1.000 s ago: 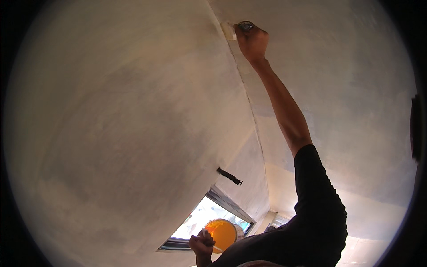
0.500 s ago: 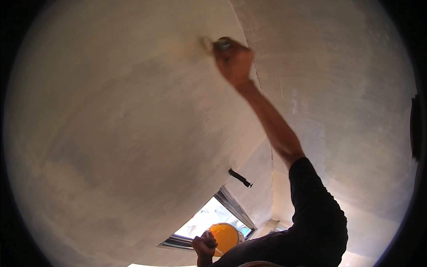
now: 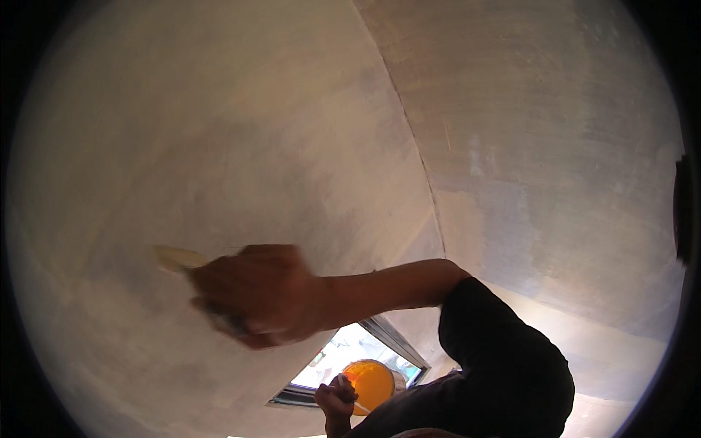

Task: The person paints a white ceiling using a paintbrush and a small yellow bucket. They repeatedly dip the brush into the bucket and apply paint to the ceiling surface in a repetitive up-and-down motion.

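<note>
My right hand, blurred by motion, grips a paintbrush with pale, flat bristles at middle left, in front of a patchy, plastered surface. Its forearm crosses to a dark sleeve on the right. Low in the view, my left hand is closed on the pale handle of a round bucket, which shows bright orange inside. Whether the bristles touch the plaster is unclear.
Behind the bucket is a bright window with a metal frame. A cracked seam runs down between the left plaster surface and a second one on the right. A dark object sits at the right rim.
My right hand and brush have swept from the seam at the top down and left to middle left, bending the arm. My left hand and the bucket have barely moved.
</note>
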{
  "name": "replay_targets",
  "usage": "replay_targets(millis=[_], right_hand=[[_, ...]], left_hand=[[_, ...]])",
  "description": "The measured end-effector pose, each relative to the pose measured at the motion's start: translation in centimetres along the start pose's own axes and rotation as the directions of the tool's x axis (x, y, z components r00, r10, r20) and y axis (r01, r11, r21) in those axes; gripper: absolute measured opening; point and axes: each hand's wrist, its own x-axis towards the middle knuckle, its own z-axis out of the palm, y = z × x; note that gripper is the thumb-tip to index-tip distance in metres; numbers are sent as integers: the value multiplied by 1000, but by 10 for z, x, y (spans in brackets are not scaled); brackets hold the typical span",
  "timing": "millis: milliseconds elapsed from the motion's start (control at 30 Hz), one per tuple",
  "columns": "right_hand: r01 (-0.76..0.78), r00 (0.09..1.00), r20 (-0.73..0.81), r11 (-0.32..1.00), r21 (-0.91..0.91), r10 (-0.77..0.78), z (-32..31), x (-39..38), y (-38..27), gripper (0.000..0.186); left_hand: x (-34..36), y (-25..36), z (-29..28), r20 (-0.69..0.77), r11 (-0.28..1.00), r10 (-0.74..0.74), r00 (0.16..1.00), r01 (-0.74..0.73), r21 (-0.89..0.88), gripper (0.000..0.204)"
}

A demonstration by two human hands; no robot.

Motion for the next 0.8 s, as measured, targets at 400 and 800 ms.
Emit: replay_targets(millis=[400, 800], right_hand=[[-986, 130, 480, 163, -29, 867, -105, -190, -41, 6], [-918, 62, 655, 300, -259, 753, -65, -254, -77, 10]], left_hand=[[4, -4, -12, 270, 990, 142, 952, -141, -26, 62], [-50, 38, 67, 148, 992, 124, 981, -128, 17, 34]])
